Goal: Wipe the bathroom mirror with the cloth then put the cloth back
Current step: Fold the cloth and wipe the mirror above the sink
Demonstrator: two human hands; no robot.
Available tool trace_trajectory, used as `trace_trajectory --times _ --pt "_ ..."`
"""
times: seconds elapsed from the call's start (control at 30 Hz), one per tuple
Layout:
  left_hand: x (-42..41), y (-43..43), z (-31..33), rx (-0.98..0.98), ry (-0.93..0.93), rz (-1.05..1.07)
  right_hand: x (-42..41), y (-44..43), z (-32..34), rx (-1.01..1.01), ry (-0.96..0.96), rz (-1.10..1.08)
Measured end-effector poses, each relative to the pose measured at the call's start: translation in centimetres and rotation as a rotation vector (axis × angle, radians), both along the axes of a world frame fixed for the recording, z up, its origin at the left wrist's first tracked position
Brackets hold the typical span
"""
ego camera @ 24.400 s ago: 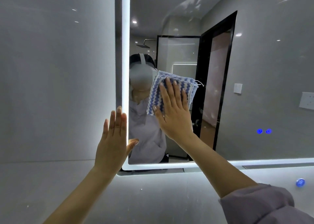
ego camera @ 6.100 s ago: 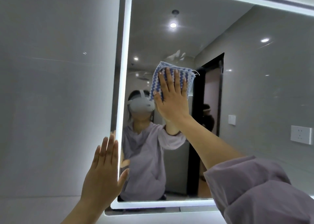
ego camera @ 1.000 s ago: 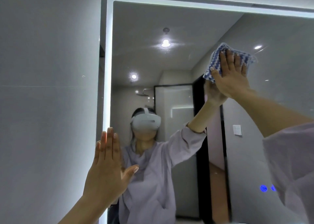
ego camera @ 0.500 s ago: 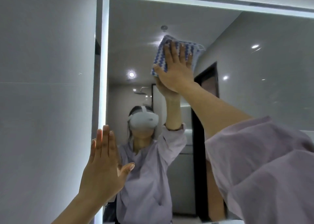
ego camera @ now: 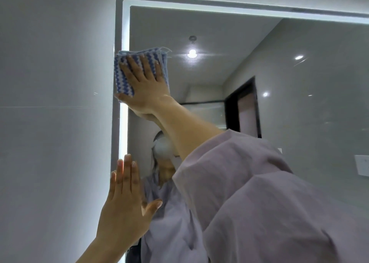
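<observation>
Cloth [ego camera: 120,77] slid left to mirror [ego camera: 299,83] edge, under flat right hand [ego camera: 146,85], left hand [ego camera: 125,206] flat

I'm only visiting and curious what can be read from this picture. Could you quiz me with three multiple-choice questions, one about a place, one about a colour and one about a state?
1. Where on the mirror is the cloth?
A bottom middle; B upper left, at the lit edge; C far right.

2. What colours is the cloth?
A red and black; B plain green; C blue and white.

3. How does the right hand lie on the cloth?
A flat, fingers straight; B clenched in a fist; C lifted off it.

Answers:
1 B, the cloth overlaps the lit edge just below the top corner.
2 C, blue and white zigzag stripes show around the fingers.
3 A, the fingers lie straight across the cloth.
</observation>
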State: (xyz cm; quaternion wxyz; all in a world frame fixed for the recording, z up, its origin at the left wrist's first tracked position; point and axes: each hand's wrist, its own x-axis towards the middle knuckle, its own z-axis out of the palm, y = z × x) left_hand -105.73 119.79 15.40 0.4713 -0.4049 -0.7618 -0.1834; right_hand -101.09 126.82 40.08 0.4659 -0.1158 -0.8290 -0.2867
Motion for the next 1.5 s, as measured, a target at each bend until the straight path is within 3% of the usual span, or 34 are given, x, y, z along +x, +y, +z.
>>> trace_trajectory --times 0.33,0.57,0.93,1.27,1.5 --pt "-0.3 -0.2 0.0 -0.010 0.054 -0.012 0.8 -0.1 0.1 0.019 -0.044 -0.037" --pt "-0.7 0.1 -0.3 0.001 0.054 0.005 4.7 5.3 0.7 0.081 0.001 -0.027" --pt "-0.3 -0.3 -0.3 0.030 0.035 -0.036 14.2 16.1 1.5 -0.116 0.190 -0.085" --pt "-0.3 -0.2 -0.3 0.051 0.004 -0.086 12.2 15.3 -0.2 -0.256 0.320 -0.110" --pt "-0.4 0.0 -0.4 0.072 -0.043 -0.141 9.6 12.5 -2.3 -0.251 0.285 -0.099"
